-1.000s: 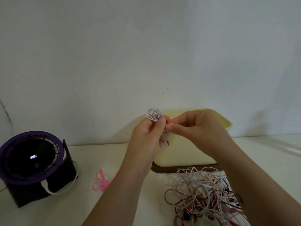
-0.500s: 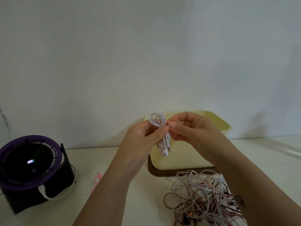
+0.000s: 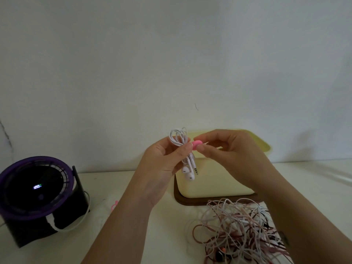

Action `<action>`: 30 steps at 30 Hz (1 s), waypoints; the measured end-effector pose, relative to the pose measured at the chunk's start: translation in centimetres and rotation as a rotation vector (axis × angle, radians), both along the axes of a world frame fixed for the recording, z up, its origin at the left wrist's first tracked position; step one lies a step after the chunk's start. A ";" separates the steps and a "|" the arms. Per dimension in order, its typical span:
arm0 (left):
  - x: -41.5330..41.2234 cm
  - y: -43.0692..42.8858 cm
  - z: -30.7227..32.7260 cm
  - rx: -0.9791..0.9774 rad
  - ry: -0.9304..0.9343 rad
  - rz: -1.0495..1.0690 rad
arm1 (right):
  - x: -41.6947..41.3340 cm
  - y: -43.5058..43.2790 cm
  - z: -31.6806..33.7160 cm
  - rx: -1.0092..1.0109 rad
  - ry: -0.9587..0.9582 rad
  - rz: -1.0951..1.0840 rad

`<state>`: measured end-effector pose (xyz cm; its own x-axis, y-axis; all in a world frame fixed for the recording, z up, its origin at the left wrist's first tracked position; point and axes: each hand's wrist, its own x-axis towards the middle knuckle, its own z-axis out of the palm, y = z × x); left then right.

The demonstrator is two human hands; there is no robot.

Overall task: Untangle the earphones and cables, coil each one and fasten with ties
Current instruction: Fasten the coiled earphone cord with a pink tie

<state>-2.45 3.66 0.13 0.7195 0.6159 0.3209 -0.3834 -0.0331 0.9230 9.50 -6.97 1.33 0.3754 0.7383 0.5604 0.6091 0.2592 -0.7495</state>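
My left hand (image 3: pixel 162 168) pinches a coiled bundle of white earphones (image 3: pixel 181 139) held upright above the table; the two earbuds (image 3: pixel 188 173) and the jack plug hang below my fingers. My right hand (image 3: pixel 232 155) pinches the head of a pink tie (image 3: pixel 196 144) right against the middle of the bundle. A tangled heap of white, pink and dark cables (image 3: pixel 240 231) lies on the table at the lower right, partly under my right forearm.
A pale yellow box (image 3: pixel 213 185) on a dark brown tray (image 3: pixel 178 198) stands behind my hands. A purple and black fan (image 3: pixel 36 195) with a white cable sits at the left. Another pink tie (image 3: pixel 114 204) peeks out beside my left forearm. A white wall is close behind.
Both hands dropped slightly and the bundle now hangs with earbuds and jack visible. The pink tie head has come into view between my right fingers at the bundle.
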 end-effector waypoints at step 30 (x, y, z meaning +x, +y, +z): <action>-0.4 0.0 0.0 0.142 0.240 -0.060 | 1.0 -0.8 0.5 -0.106 0.167 0.168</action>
<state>-2.84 3.61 0.09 0.8192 0.5308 0.2173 -0.1600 -0.1524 0.9753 10.53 -7.82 1.84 0.3232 0.8496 0.4168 0.4297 0.2607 -0.8645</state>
